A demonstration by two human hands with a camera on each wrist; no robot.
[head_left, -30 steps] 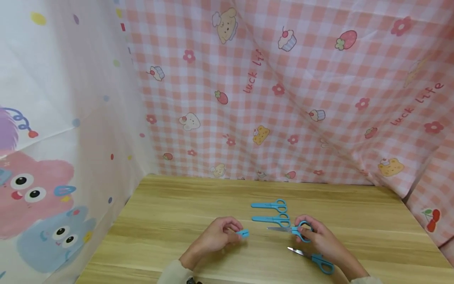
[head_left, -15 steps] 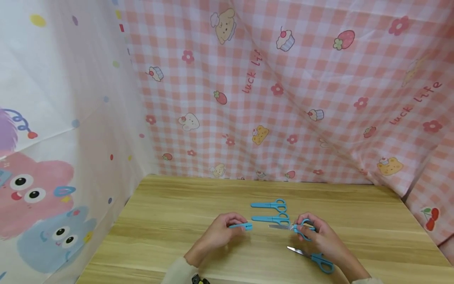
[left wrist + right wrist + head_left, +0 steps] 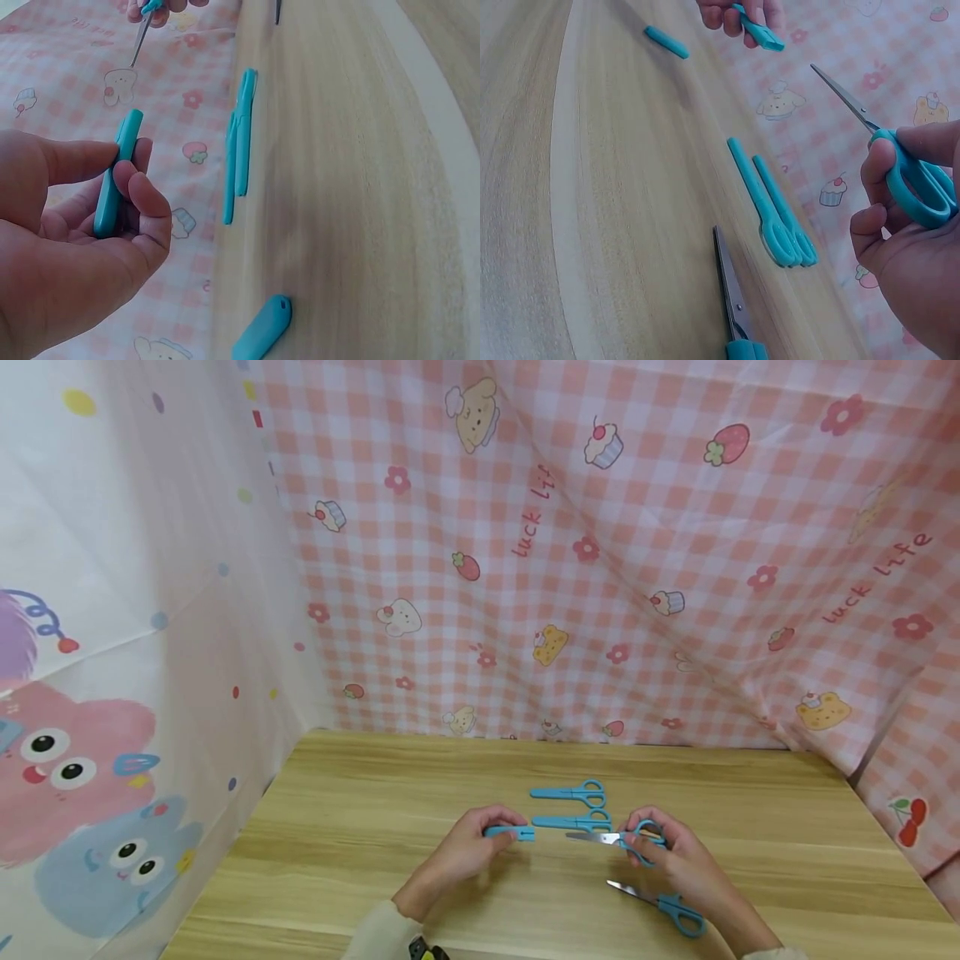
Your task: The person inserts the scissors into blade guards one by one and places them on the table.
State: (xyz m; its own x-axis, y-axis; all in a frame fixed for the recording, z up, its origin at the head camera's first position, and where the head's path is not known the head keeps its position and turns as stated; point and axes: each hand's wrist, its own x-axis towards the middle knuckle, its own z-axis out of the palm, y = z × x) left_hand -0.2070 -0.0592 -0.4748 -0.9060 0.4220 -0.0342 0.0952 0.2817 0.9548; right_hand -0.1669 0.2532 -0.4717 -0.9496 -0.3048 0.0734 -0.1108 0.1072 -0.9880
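Note:
My left hand point(image 3: 468, 843) pinches a turquoise scissors sheath point(image 3: 522, 833) between thumb and fingers, its slotted open end facing right. Across from it, my right hand point(image 3: 678, 856) grips a pair of scissors point(image 3: 596, 837) by the turquoise handles. The bare metal blades are closed together and point left at the sheath's mouth, with a small gap between tip and sheath. In the right wrist view the thumb and a finger pinch the scissors' handle loops point(image 3: 915, 184). Both things are held above the table.
Two sheathed scissors point(image 3: 566, 794) lie side by side behind the hands on the wooden table point(image 3: 360, 827). Unsheathed scissors point(image 3: 678, 914) rest near my right forearm. A loose sheath point(image 3: 262, 330) lies on the table, hidden in the head view. Patterned cloth point(image 3: 450, 610) hangs behind the table.
My left hand has moved slightly up and right and straightened the sheath, so it now lines up with the blades. The right hand has barely shifted.

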